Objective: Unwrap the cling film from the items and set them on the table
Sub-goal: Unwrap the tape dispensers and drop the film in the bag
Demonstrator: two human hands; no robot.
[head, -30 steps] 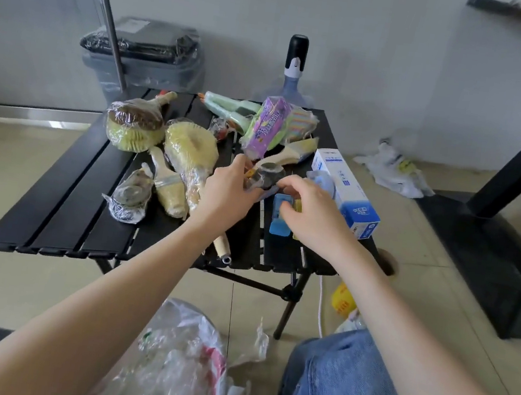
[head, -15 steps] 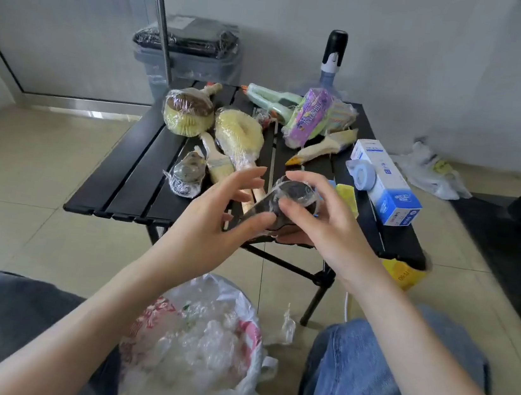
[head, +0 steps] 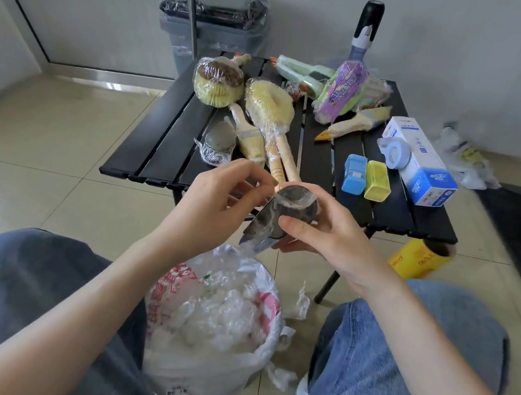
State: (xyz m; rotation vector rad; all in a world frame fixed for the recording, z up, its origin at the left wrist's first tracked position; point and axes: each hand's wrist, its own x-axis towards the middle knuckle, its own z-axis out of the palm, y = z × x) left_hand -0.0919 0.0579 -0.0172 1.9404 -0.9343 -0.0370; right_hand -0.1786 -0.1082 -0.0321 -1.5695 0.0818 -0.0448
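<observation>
A plastic bag [head: 211, 333] of crumpled film sits between the knees. Above it the right hand [head: 323, 238] grips a dark film-wrapped item [head: 286, 214], while the left hand [head: 219, 198] fingers pinch its film. Beyond, the desk [head: 167, 138] carries wrapped brushes [head: 263, 111], two small coloured boxes [head: 366, 176] and a carton [head: 420, 158]

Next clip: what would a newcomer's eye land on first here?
Centre frame, both hands work a dark round item wrapped in cling film: the right hand grips it while the left hand pinches at the film. Below, between the knees, sits a plastic bag stuffed with crumpled film. Behind, a black slatted table carries wrapped brushes.
</observation>
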